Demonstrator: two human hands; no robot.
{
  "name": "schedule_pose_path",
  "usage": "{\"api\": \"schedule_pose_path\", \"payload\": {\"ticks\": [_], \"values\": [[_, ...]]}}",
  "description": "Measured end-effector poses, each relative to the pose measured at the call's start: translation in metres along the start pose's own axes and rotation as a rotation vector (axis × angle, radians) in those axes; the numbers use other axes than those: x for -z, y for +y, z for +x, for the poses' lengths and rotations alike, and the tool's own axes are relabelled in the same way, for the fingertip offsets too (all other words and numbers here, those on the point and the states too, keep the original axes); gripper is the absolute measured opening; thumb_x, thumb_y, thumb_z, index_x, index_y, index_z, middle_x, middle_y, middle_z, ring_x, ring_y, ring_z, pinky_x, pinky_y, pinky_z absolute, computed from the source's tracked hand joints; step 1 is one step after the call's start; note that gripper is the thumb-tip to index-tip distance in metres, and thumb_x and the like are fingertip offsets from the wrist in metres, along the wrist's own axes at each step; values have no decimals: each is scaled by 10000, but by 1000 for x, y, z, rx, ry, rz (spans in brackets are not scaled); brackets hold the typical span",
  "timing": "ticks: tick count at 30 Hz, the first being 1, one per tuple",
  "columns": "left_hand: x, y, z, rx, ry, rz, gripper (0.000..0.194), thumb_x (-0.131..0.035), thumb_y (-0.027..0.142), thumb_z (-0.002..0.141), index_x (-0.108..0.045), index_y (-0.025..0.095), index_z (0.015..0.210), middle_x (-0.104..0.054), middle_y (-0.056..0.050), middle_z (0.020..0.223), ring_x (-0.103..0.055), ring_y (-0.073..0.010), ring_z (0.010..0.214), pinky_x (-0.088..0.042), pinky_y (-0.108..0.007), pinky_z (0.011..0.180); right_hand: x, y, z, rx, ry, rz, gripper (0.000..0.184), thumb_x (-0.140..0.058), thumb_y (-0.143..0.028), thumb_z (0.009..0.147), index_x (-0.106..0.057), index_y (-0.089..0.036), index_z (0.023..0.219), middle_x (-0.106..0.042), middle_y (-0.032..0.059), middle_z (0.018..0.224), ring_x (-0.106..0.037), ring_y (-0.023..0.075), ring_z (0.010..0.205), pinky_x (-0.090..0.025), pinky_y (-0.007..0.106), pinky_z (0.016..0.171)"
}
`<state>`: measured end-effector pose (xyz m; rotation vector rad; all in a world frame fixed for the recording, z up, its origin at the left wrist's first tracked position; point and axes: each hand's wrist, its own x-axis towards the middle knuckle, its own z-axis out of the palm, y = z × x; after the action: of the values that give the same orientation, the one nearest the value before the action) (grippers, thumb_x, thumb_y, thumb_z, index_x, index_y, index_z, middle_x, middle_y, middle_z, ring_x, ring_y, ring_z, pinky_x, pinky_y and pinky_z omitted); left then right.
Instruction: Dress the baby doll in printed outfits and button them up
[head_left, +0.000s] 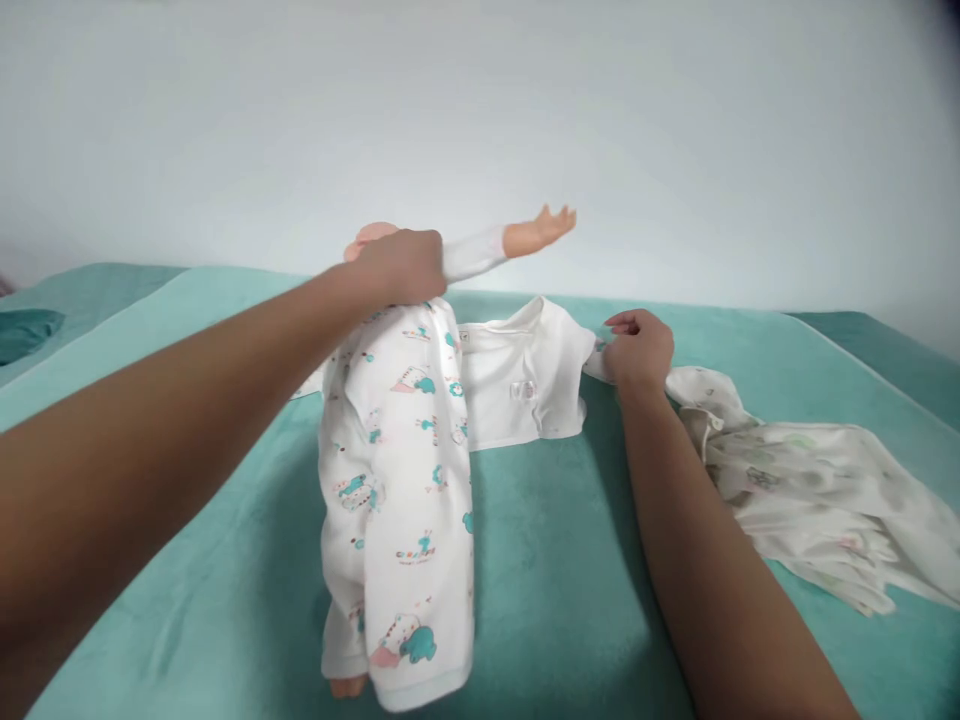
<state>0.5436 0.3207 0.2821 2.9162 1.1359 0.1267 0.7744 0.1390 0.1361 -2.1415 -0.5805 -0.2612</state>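
A doll point(540, 232) in white baby clothes with teal and pink prints hangs upright, my left hand point(409, 265) closed around its upper body. That hand covers most of the doll's head. One doll arm in a white sleeve sticks out to the right, and a foot shows below a trouser leg. Behind the doll, a white baby shirt point(499, 395) lies spread out, front opened. My right hand point(639, 345) is at the end of its right sleeve, fingers curled over the printed cuff; the fingertips' contact with the cloth is partly hidden.
A crumpled pale printed baby garment point(817, 490) lies to the right, beside my right forearm. Everything rests on a teal bed cover point(547, 560). A plain white wall point(480, 120) rises behind the bed. Darker green fabric point(30, 335) shows at the far left.
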Motion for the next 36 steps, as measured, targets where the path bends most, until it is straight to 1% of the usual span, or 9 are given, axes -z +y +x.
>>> {"api": "schedule_pose_path", "payload": {"ticks": [5,8,12,18,21,24,27,31,36], "values": [[-38,37,2,-95,-83,43,391,-599,174,811,-633,143,1199,-666,-140,1207,-634,-312,1078,-478,-450,951,-4,-40,-26,368,233,310,322,-358,-135,822,-591,-177,1040,-627,119,1080,-596,226,1059,-464,404,967],[-48,30,-6,-146,-39,-84,375,-543,250,881,-628,188,1240,-637,-95,1308,-598,-288,1165,-457,-408,991,-6,-74,-61,533,-148,383,283,-380,-275,939,-593,-195,1106,-633,120,1137,-594,228,1091,-473,387,964],[-45,-26,-36,-88,105,-360,441,-513,471,907,-609,217,1254,-603,-65,1338,-550,-267,1223,-414,-399,1056,-19,-102,-96,582,-657,463,358,-462,-405,957,-556,-228,1254,-585,86,1312,-526,213,1234,-419,376,1067],[-50,-88,-74,-115,-49,-528,773,-679,650,713,-517,256,1358,-441,-113,1414,-438,-334,1309,-408,-456,1058,-47,-128,-93,363,-665,456,549,-684,-567,778,-573,-242,1206,-502,101,1292,-503,256,1169,-419,442,1031],[-62,-83,-77,-142,94,-447,685,-754,582,669,-581,194,1206,-507,-115,1268,-468,-326,1215,-423,-455,1010,-54,-139,-89,388,-632,375,431,-720,-542,731,-591,-238,1008,-532,70,1162,-499,258,1113,-410,454,1006],[-71,-70,-85,-249,260,-294,361,-632,491,840,-620,167,997,-584,-111,1102,-506,-301,1099,-429,-427,926,-51,-138,-94,515,-541,334,267,-660,-470,785,-553,-226,798,-558,42,955,-500,244,1011,-393,424,966],[-74,-64,-102,-281,300,-165,353,-455,475,960,-611,171,873,-641,-102,946,-555,-286,989,-413,-409,854,-36,-120,-107,528,-563,371,333,-611,-494,836,-498,-216,691,-535,4,767,-496,201,841,-402,346,829],[-69,-77,-127,-238,117,-239,430,-462,598,925,-621,201,876,-673,-54,878,-607,-249,873,-404,-344,754,-11,-91,-124,349,-751,335,440,-588,-588,831,-469,-200,661,-468,-31,657,-446,150,686,-353,288,664],[-50,-86,-156,-277,-157,-252,582,-711,616,716,-602,214,1122,-670,-72,1139,-613,-282,1022,-423,-316,756,16,-84,-139,428,-979,282,418,-722,-545,736,-603,-203,943,-596,-8,898,-525,172,810,-392,278,711]]}}
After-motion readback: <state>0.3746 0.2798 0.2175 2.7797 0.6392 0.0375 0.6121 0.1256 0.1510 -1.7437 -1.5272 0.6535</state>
